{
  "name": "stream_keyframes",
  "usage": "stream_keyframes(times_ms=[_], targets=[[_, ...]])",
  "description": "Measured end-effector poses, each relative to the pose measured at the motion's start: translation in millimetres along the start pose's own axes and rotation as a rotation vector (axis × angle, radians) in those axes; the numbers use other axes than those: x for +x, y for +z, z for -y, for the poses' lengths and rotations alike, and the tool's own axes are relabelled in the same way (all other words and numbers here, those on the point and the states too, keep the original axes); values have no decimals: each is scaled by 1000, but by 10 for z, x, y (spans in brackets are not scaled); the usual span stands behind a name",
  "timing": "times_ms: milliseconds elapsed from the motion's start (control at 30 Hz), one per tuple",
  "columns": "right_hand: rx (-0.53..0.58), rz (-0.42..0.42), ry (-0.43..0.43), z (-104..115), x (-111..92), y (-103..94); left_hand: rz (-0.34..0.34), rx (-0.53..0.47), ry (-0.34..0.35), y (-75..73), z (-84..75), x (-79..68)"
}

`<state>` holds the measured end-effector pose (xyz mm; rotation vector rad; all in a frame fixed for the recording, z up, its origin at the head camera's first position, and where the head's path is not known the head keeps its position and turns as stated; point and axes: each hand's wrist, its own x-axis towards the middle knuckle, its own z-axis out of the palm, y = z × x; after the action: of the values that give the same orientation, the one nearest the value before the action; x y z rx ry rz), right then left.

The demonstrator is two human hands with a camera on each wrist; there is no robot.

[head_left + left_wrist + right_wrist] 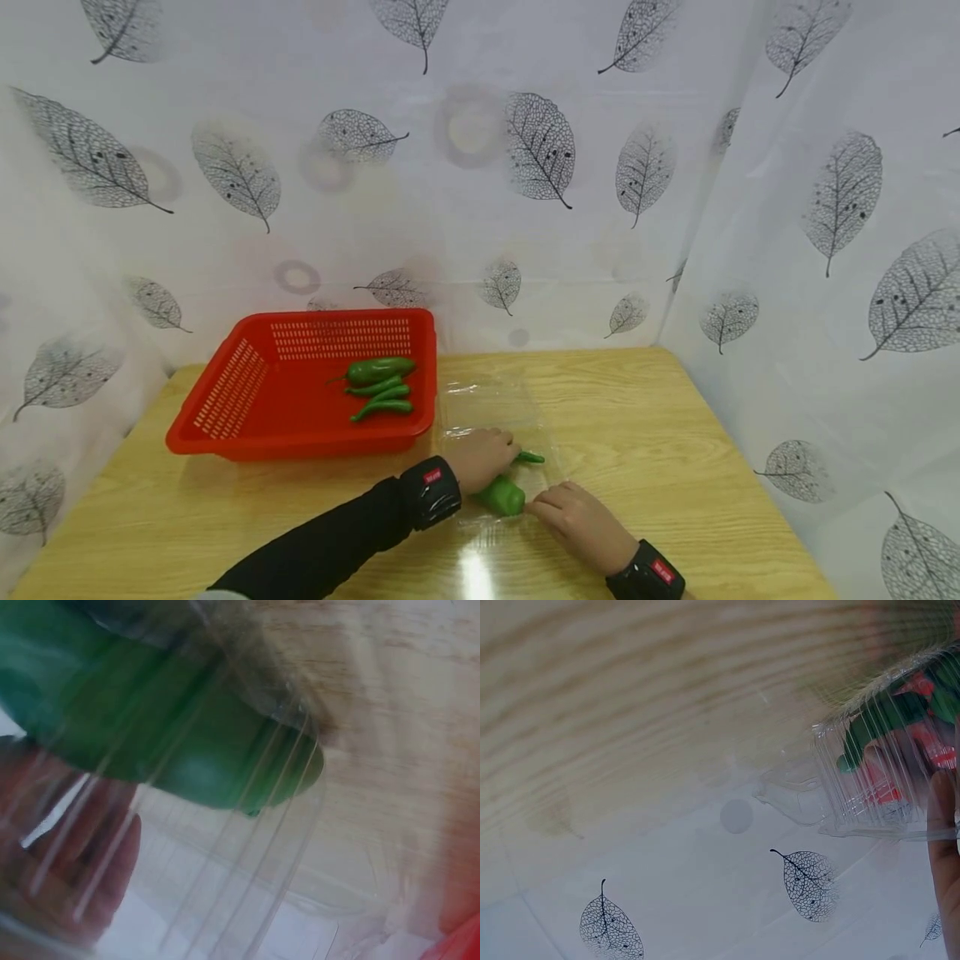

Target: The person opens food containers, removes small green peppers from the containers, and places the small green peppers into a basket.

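Note:
A clear plastic clamshell box (pixel 487 400) lies on the table with its lid folded back; its ribbed wall (pixel 870 787) shows in the right wrist view. Inside it are a large green pepper (pixel 504 497) and a thin green chili (pixel 531 457). My left hand (pixel 482 458) is over the box, fingers curled down at the chili's left end. In the left wrist view, the large pepper (pixel 172 727) appears behind ribbed plastic, near the fingers (pixel 112 862). At the box's right front edge, my right hand (pixel 577 521) holds the rim with curled fingers.
A red plastic basket (pixel 300 446) stands at the left, just beside the box. In it lie a big green pepper (pixel 378 369) and several thin green chilies (pixel 386 407). The wooden table (pixel 637 417) ends at a leaf-patterned curtain (pixel 465 208) behind and at the right.

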<state>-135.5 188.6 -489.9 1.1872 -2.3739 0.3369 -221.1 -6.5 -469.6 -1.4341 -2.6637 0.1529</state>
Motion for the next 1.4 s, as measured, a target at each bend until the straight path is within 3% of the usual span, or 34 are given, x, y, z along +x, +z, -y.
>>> stream_keyframes(times_ms=[167,400,633,900,1300,1400], targets=[[-16,4,8,-2,-11,18,5,27,15,82,-24,16],[-14,6,7,-16,-20,31,45,-93,-13,40,-21,42],[-13,1,-1,-22,-11,29,66,-143,-32,62,8,83],[-27,8,5,-10,-13,24,42,-102,-10,119,14,76],[-39,3,-9,-19,-20,34,29,-83,39,39,21,35],[-37,11,-8,-23,-21,35,-1,-43,62,28,20,26]])
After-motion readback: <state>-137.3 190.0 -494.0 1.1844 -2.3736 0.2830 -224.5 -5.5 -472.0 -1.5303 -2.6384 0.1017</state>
